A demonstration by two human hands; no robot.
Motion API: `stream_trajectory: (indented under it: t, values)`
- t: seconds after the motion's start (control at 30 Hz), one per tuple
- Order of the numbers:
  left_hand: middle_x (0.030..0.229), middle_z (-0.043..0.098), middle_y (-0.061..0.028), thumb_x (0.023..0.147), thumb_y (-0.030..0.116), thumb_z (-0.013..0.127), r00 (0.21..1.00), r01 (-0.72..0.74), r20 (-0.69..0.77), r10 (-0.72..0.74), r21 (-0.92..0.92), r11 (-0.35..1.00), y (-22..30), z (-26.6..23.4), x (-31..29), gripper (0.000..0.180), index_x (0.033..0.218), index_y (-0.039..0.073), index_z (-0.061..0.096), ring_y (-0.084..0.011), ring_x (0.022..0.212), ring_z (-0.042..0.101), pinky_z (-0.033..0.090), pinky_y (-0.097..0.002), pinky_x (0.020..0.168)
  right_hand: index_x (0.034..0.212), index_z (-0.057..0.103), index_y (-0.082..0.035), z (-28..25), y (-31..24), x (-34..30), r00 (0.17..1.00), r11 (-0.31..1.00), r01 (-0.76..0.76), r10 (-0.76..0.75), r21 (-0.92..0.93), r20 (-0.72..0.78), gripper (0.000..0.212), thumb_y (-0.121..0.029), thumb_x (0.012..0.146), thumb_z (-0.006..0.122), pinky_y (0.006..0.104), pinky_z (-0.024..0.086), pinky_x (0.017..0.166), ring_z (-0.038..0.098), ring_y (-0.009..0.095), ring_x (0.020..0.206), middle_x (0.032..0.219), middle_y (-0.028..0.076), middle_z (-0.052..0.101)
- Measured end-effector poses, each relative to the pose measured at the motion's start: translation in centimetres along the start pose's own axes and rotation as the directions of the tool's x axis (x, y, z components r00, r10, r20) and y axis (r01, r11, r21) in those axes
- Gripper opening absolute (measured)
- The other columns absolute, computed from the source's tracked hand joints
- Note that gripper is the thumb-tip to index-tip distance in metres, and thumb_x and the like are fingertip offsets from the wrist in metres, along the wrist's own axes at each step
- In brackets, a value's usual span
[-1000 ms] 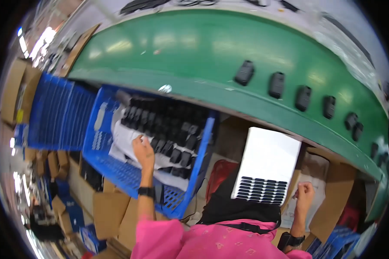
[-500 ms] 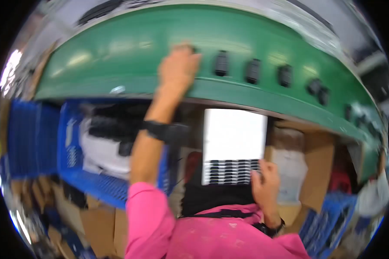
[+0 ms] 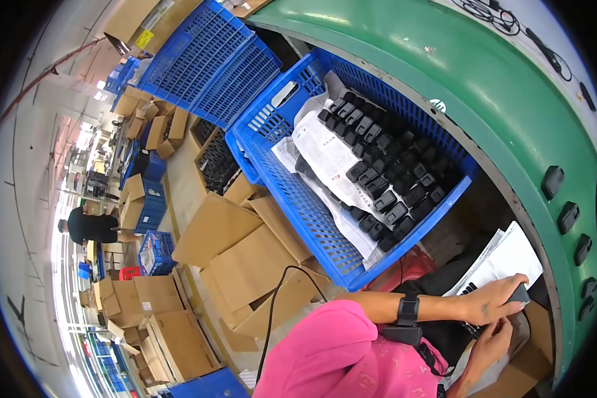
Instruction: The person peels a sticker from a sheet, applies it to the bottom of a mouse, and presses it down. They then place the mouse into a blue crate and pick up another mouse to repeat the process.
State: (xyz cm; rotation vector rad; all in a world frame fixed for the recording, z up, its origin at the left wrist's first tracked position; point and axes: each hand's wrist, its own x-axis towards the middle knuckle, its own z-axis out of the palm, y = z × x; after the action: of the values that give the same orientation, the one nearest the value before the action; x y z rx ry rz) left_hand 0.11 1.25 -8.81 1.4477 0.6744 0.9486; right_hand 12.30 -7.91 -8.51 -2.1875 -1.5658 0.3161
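Observation:
My left hand point(image 3: 492, 302) is closed on a small dark plastic housing point(image 3: 520, 294), its fingers wrapped round one end. Just below it, my right hand point(image 3: 493, 341) has its fingers curled at the lower part of a white sheet point(image 3: 507, 257) with rows of black strips. The two hands almost touch, and they hide much of the sheet, which lies over my lap. Similar black plastic housings point(image 3: 568, 217) stand spaced in a row on the green bench point(image 3: 544, 126), to the right of my hands.
A blue crate point(image 3: 298, 222) by the bench holds many black housings point(image 3: 385, 179) on white paper. Stacked blue crates point(image 3: 209, 60) stand beyond it. Open cardboard boxes point(image 3: 252, 259) fill the floor at left. A person in black point(image 3: 93, 225) stands far left. Cables point(image 3: 491, 16) lie behind the bench.
My view has swung left, showing the crate and floor boxes. My left hand has come back from the bench to my right hand and now holds a housing.

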Motion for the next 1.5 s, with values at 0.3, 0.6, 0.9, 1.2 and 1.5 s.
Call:
stream_trajectory:
  t: [0.3, 0.6, 0.9, 1.2, 1.5]
  values:
    - [0.088, 0.053, -0.0207, 0.085, 0.025, 0.055, 0.997, 0.046, -0.061, -0.053, -0.102, 0.994, 0.4, -1.4, 0.2, 0.049, 0.122, 0.002, 0.032, -0.0353, 0.078, 0.053, 0.043, -0.0405, 0.075, 0.09, 0.053, 0.004, -0.1, -0.4, -0.1, 0.988, 0.971, -0.155, 0.157, 0.184, 0.005, 0.016, -0.012, 0.092, 0.056, 0.0322, 0.042, 0.068, 0.052, 0.02, 0.073, 0.081, 0.01, 0.054]
    - [0.09, 0.051, -0.0183, 0.071, 0.004, 0.057, 0.986, 0.167, 0.041, -0.162, -0.217, 0.962, 0.8, -2.9, 0.6, 0.065, 0.129, 0.006, 0.028, -0.0271, 0.076, 0.055, 0.046, -0.0362, 0.07, 0.089, 0.052, -0.001, -2.6, 1.5, 0.2, 0.99, 0.821, -0.118, 0.143, 0.559, -0.001, 0.014, -0.013, 0.095, 0.054, 0.0216, 0.035, 0.065, 0.042, 0.008, 0.071, 0.078, -0.001, 0.046]
    - [0.083, 0.056, -0.0066, 0.096, 0.02, 0.048, 0.874, 0.472, 0.259, -0.411, -0.252, 0.845, 6.4, -3.2, -1.9, 0.045, 0.134, 0.007, 0.029, -0.0123, 0.063, 0.055, 0.046, -0.0278, 0.058, 0.087, 0.051, -0.003, -7.4, -4.4, 1.7, 0.962, 0.32, -0.272, 0.106, 0.908, 0.251, 0.007, -0.006, 0.088, 0.058, 0.0194, 0.038, 0.049, 0.048, 0.005, 0.056, 0.068, -0.001, 0.052]
    - [0.097, 0.055, -0.0096, 0.095, 0.01, 0.05, 0.799, 0.536, 0.38, -0.466, -0.098, 0.838, 8.8, -0.9, -1.2, 0.045, 0.134, 0.005, 0.028, -0.0127, 0.073, 0.054, 0.046, -0.0254, 0.064, 0.087, 0.051, 0.002, -9.8, -5.4, 1.6, 0.923, 0.141, -0.372, 0.161, 0.918, 0.349, 0.009, 0.002, 0.088, 0.06, 0.0178, 0.037, 0.043, 0.048, 0.002, 0.05, 0.069, 0.003, 0.058]
    - [0.109, 0.053, -0.0192, 0.095, 0.015, 0.051, 0.808, 0.514, 0.347, -0.476, -0.022, 0.857, 8.3, -0.9, -1.6, 0.044, 0.133, 0.001, 0.031, -0.0285, 0.095, 0.056, 0.045, -0.0361, 0.084, 0.084, 0.05, 0.003, -8.7, -5.4, 1.8, 0.91, 0.157, -0.393, 0.204, 0.906, 0.36, 0.01, 0.0, 0.087, 0.059, 0.0188, 0.037, 0.041, 0.047, 0.004, 0.047, 0.064, 0.004, 0.056]
